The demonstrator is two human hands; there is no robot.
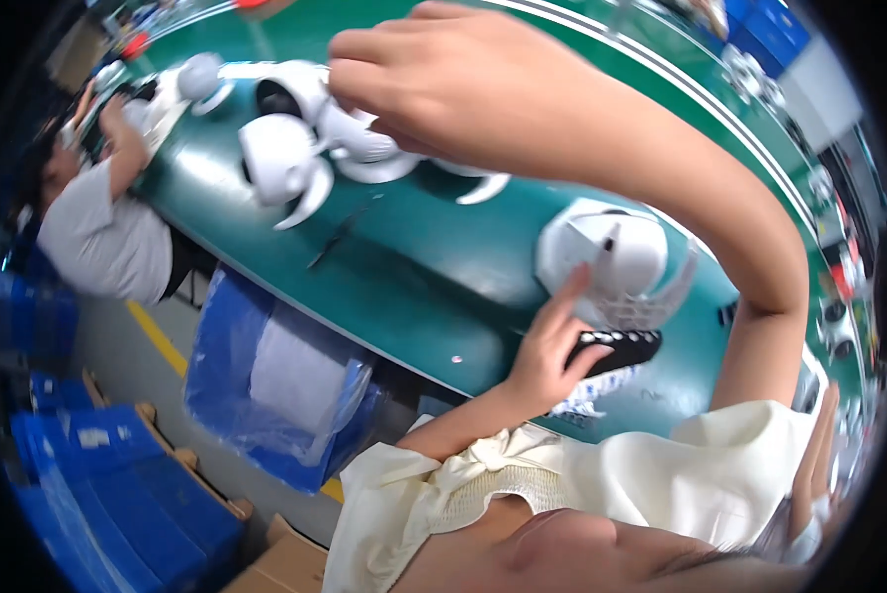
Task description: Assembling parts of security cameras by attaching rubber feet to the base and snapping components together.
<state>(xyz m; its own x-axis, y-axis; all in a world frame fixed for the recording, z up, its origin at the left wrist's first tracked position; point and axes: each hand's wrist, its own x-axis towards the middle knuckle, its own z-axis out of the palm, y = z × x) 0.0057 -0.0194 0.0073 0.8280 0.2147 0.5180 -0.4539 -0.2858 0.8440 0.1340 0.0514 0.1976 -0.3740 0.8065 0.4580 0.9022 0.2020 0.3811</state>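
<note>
My right arm stretches across the green table, and my right hand [419, 84] is closed, fingers curled down, above a group of white rounded plastic housings [369, 148]. Whatever its fingers may hold is hidden. My left hand [544, 358] has its index finger and thumb spread. It is beside a white domed housing [629, 252] with a pale curved piece [673, 296] at its side. A black strip with white dots [629, 349] lies by the left thumb, and small white and blue parts [587, 395] are just below it.
Another white housing [275, 158] with a curved arm stands farther left. A thin dark tool [343, 232] lies on the green table [424, 257]. Below the table edge is a blue bin lined with plastic [216, 385]. A co-worker [107, 222] sits at the far left.
</note>
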